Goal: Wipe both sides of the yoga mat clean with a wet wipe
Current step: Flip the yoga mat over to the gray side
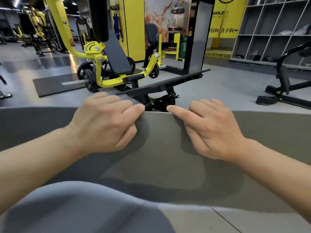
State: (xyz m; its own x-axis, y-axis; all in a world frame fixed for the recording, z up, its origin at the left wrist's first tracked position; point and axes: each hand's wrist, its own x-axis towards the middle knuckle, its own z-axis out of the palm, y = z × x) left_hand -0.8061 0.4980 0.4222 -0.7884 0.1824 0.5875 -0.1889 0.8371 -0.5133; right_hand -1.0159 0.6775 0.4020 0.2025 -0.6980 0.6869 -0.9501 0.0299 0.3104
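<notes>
Gym floor (218,84) of grey tiles is lying under everything we are seeing. We are observing the grey yoga mat (159,148) standing raised across the foreground, its ribbed face toward the camera and its top edge lifted in the middle. We are noting the left hand (102,125) pinching that edge, fingers folded over the far side, thumb on the near face. We are noting the right hand (212,130) gripping the edge just beside it likewise. We are seeing a grey-clad knee (80,209) below the mat. Beyond the mat, a yellow weight machine (101,64) is standing, with grey cubby shelves (272,27) at far right.
</notes>
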